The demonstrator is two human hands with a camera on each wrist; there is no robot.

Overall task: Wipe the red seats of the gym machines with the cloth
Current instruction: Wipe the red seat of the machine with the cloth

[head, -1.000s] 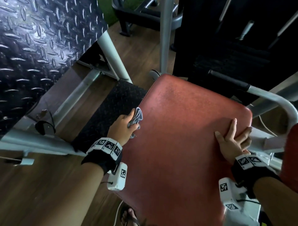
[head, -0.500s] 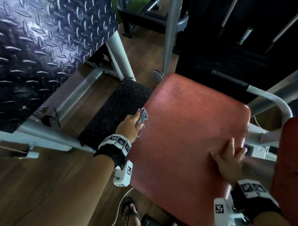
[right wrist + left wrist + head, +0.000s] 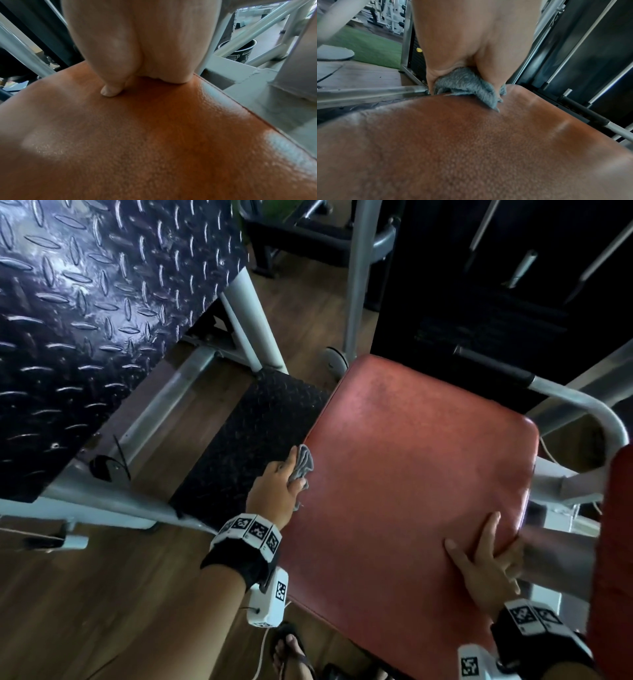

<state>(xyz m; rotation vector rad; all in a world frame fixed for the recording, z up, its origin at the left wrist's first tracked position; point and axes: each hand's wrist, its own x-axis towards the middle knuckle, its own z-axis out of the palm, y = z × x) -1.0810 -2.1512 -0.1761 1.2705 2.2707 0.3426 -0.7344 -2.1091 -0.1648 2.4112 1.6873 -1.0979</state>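
A red padded seat (image 3: 411, 474) fills the middle of the head view. At its left edge my left hand (image 3: 281, 484) grips a bunched grey cloth (image 3: 303, 465) and holds it against the pad. The left wrist view shows the cloth (image 3: 467, 85) squeezed under my palm on the seat (image 3: 471, 148). My right hand (image 3: 486, 556) lies flat on the seat's right edge, fingers straight and spread. From the right wrist, the thumb tip (image 3: 109, 92) touches the red seat (image 3: 154, 135).
A black diamond-plate footplate (image 3: 85, 320) rises at the left, with a black rubber mat (image 3: 246, 446) beside the seat. Grey frame tubes (image 3: 582, 412) curve round the seat's right side. A second red pad (image 3: 616, 559) stands at the far right. My sandalled foot (image 3: 291, 652) is on the wooden floor.
My left hand with the cloth has slid a little along the seat's left edge. My right hand drew back toward me along the right edge and lies flat there.
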